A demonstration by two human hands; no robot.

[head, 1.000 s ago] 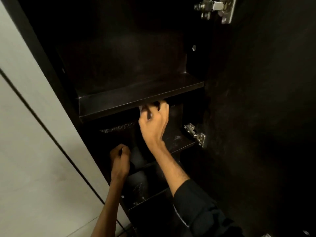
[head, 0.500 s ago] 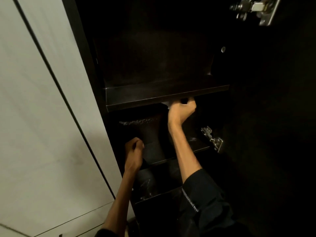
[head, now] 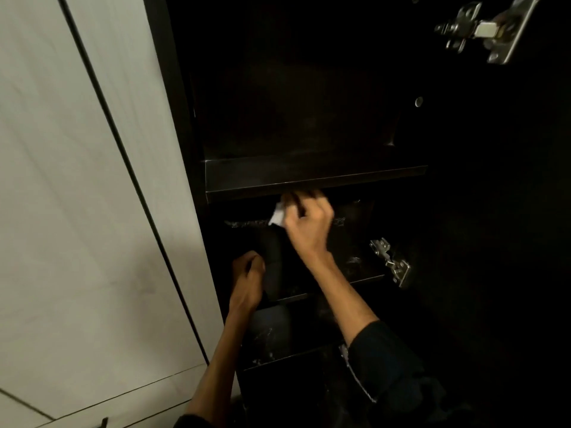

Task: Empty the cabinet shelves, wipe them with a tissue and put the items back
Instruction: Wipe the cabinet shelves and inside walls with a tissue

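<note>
The dark cabinet stands open with several shelves. My right hand point(head: 306, 223) grips a crumpled white tissue point(head: 278, 215) just under the front edge of the upper shelf point(head: 309, 177). My left hand point(head: 248, 279) is lower, at the left end of the middle shelf point(head: 361, 278), its fingers curled around a dark upright object point(head: 273, 264). What that object is stays too dark to make out. The upper shelf looks bare on top.
A metal hinge point(head: 391, 262) sticks out at the right end of the middle shelf and another hinge point(head: 482, 29) sits at the top right. The open door point(head: 509, 211) stands on the right. A pale wall panel point(head: 77, 211) fills the left.
My right hand with the tissue slid left along the underside of the upper shelf, and more tissue shows. The left hand stayed on the dark object. The view shifted.
</note>
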